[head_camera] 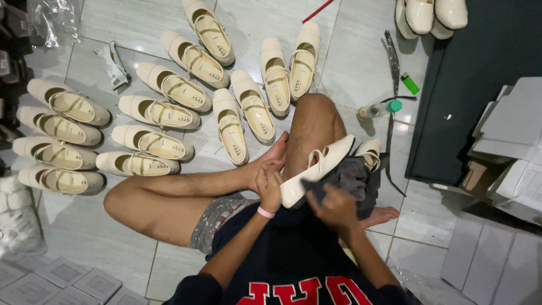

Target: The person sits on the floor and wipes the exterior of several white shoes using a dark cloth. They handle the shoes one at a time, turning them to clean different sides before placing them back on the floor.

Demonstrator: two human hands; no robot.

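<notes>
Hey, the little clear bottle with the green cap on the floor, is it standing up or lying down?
Lying down. The bottle rests on its side on the tile floor, its green cap pointing right, beside the raised knee.

A dark cloth point(353, 178) hides most of the second shoe point(370, 153) on our lap; our right hand point(337, 208) blurs, its grip unreadable.

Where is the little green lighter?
In the head view, the small green plastic lighter lies on the pale tiled floor at upper right, beside the dark mat's edge and just above the clear green-capped bottle.
</notes>
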